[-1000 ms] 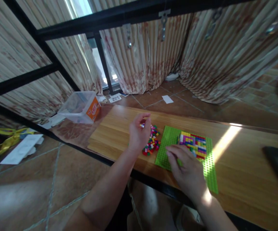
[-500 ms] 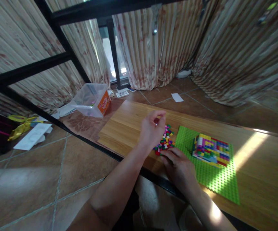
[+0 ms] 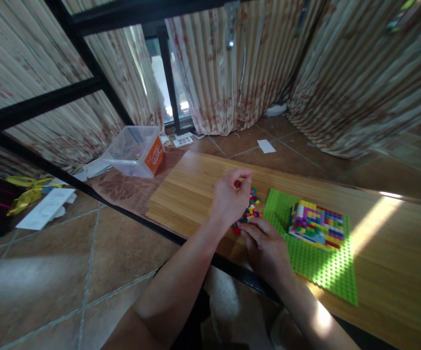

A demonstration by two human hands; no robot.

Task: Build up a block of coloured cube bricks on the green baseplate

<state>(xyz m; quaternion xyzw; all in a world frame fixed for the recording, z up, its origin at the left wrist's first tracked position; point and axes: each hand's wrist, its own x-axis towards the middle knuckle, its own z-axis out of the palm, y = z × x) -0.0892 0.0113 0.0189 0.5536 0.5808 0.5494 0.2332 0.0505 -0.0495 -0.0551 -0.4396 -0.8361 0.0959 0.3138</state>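
A small heap of loose toy bricks [image 3: 253, 210] in many colours lies on the wooden tabletop. Just over its left side is my left hand [image 3: 230, 197], fingers curled in toward the thumb; whatever they may pinch is hidden. My right hand [image 3: 268, 248] rests low at the heap's near edge, thumb and fingertips pressed together among the bricks, and I cannot make out what is between them. To the right, a block built of multicoloured bricks [image 3: 318, 223] sits on a green studded baseplate [image 3: 336, 277].
The wooden table [image 3: 181, 187] has a dark edge along my side. Beyond its left end stands a clear plastic bin [image 3: 126, 150] with an orange label, a few pieces inside. White cards lie on the tiled floor, and curtains [image 3: 210, 78] hang behind a black frame.
The view has shifted slightly, so the surroundings sit a little further left. My right hand has moved slightly at the near edge of the heap; my left hand stays almost in place.
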